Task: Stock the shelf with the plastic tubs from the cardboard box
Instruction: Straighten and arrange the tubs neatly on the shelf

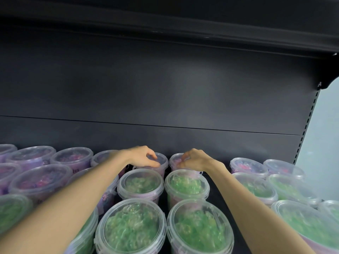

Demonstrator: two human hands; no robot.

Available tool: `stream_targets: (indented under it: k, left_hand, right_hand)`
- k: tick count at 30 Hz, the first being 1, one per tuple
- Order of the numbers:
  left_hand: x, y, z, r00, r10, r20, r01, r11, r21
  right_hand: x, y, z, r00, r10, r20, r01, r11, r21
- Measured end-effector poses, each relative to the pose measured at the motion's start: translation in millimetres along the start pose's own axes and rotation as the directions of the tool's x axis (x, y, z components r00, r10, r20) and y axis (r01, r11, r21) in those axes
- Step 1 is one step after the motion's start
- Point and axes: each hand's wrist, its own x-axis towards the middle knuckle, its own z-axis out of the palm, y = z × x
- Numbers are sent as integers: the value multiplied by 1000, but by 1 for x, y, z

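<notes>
Against the shelf's (165,206) back edge, the left tub (162,161) and right tub (175,160) are standing side by side. They are probably light, stiff and slick, best gripped at the rim. The left hand (145,155) and right hand (194,159) are pinching those rims with curled fingers (155,163).

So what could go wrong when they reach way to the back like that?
1. The left hand and right hand seem to pinch the left pink tub and right pink tub at their lids; lifting that way might pop a lid loose.
2. Both forearms stretch low over the green tubs in front, so pulling back could knock one.
3. The tubs stand close together; a shove may bump neighbours.
</notes>
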Motion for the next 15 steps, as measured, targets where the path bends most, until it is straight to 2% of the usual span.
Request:
stream_targets:
  k: [8, 15]
  left_hand:
    - [-2, -3, -7, 998, 8, 63, -5, 998, -55]
    - [-3, -4, 3, 1000, 14, -10, -14, 998, -69]
  right_hand:
    - [3, 0, 4, 998, 65, -22, -66, 997, -47]
    - [1, -3, 4, 1000, -23, -1, 23, 997, 69]
